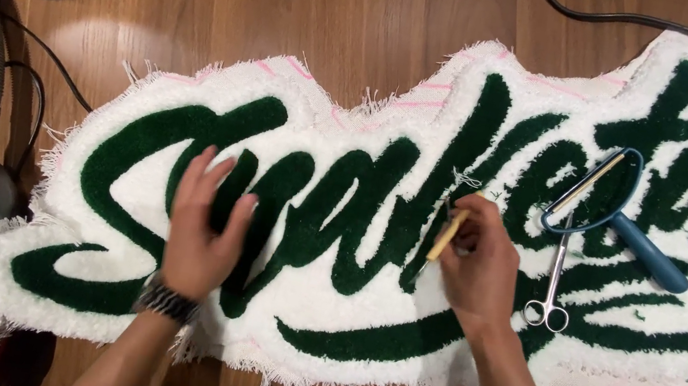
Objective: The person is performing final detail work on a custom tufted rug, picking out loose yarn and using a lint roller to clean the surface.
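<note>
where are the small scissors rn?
Head view, right of centre: the small scissors lie on the rug, just right of the right hand, below the blue-handled tool.

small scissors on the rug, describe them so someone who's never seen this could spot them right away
Start at the white rug with dark green script on the wooden floor. Just right of the right hand lie small silver scissors, loops toward the viewer. Unlike the blue-handled tool above them, they are thin bare metal.
</note>
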